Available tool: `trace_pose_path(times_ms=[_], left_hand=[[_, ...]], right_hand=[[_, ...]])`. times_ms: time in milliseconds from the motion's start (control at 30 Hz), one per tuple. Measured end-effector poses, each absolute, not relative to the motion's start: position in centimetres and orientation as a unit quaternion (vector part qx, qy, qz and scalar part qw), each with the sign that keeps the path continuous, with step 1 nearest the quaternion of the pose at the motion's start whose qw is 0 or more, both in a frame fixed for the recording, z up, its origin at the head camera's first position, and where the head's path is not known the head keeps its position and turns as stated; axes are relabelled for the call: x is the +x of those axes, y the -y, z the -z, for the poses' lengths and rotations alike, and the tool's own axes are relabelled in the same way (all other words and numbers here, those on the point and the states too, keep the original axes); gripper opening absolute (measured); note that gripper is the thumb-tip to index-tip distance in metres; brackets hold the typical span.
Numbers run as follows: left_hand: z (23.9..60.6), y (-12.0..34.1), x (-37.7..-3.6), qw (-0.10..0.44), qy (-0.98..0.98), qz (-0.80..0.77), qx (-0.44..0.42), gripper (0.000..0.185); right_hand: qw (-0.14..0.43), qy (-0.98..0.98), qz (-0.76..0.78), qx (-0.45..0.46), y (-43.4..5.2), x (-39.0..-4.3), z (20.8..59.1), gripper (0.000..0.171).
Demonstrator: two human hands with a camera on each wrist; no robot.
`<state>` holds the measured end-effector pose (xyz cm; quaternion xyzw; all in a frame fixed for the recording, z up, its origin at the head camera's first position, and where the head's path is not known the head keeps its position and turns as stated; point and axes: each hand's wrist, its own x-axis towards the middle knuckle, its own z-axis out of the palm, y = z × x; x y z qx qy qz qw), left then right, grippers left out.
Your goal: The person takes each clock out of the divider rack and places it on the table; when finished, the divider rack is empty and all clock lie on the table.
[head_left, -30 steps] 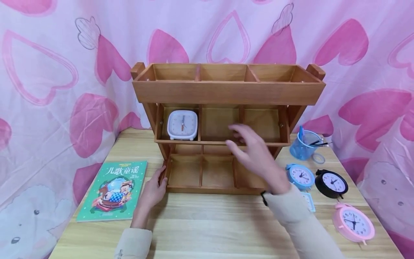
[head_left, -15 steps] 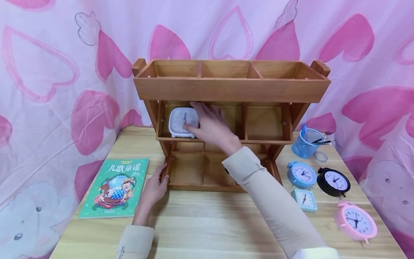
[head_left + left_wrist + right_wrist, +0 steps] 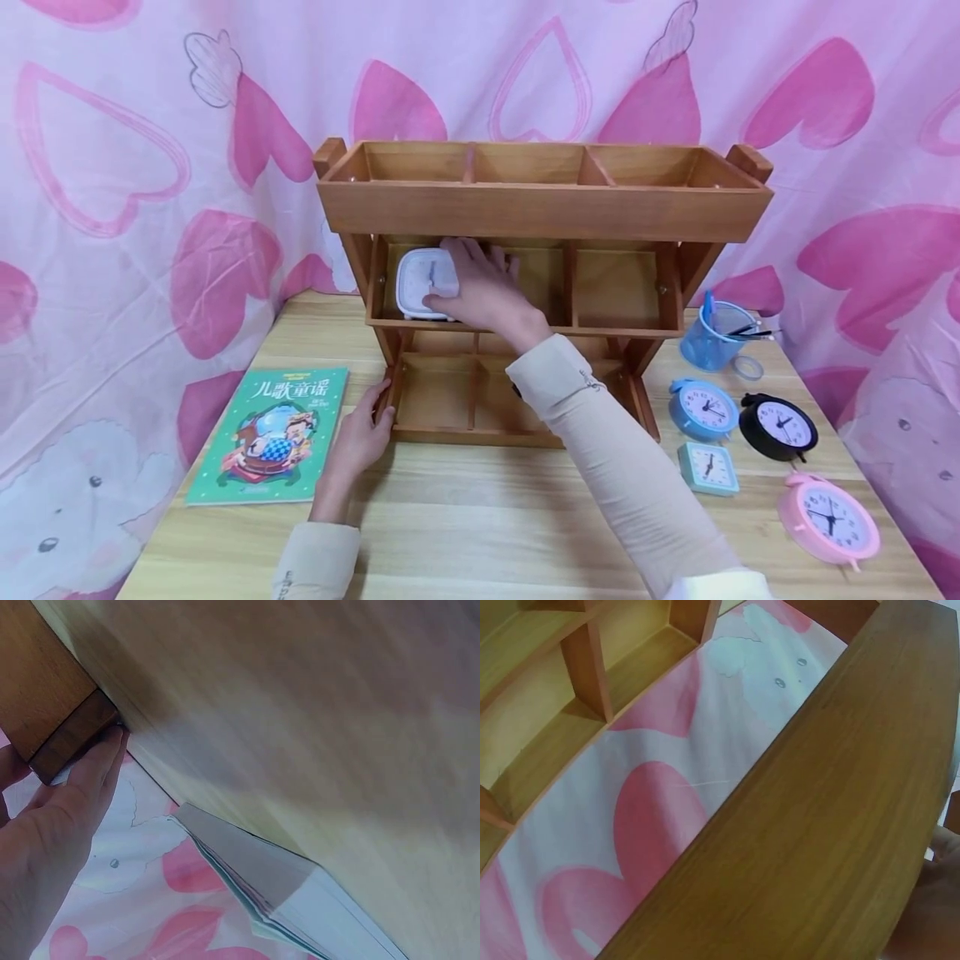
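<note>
A white square alarm clock (image 3: pixel 422 282) stands in the left compartment of the middle tier of a wooden shelf (image 3: pixel 540 210). My right hand (image 3: pixel 491 287) grips its right side, thumb across the front and fingers at the upper right edge, covering part of the dial. In the right wrist view a wooden board (image 3: pixel 795 795) hides most of that hand (image 3: pixel 930 900). My left hand (image 3: pixel 363 433) holds the lower left end of the shelf. The left wrist view has its fingers (image 3: pixel 94 769) against the end of the wooden side piece (image 3: pixel 75 735).
A green book (image 3: pixel 270 437) lies left of the shelf. To the right are a blue pen cup (image 3: pixel 707 343), a tape ring (image 3: pixel 747 367), and blue (image 3: pixel 703 408), black (image 3: pixel 778 427), mint square (image 3: pixel 708 468) and pink (image 3: pixel 828 518) alarm clocks. A pink heart-patterned curtain (image 3: pixel 540 75) hangs behind.
My right hand has moved left from in front of the middle compartment onto the white alarm clock and now grips it. The left hand has stayed at the shelf's lower left end.
</note>
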<state>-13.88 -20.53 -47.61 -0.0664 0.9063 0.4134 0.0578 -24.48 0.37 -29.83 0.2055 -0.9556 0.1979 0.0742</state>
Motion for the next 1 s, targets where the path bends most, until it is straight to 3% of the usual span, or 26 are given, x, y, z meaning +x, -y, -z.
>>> trace_pose_path(times_ms=[333, 600, 800, 1000], left_hand=[[47.7, 20.3, -14.0, 0.065, -0.906, -0.412, -0.071, 0.051], [47.6, 20.6, -14.0, 0.053, -0.908, -0.409, -0.065, 0.052], [47.7, 20.5, -14.1, 0.049, -0.909, -0.41, -0.063, 0.051], [47.8, 20.7, -14.0, 0.052, -0.907, -0.412, -0.069, 0.051]], right_hand=[[0.111, 0.926, -0.267, 0.244, -0.9, -24.1, 30.0, 0.05], [0.157, 0.852, -0.456, 0.202, -1.1, -23.4, 30.4, 0.036], [0.15, 0.747, -0.606, 0.228, -3.6, -20.3, 29.7, 0.036], [0.163, 0.753, -0.592, 0.239, -8.8, -15.9, 32.0, 0.034]])
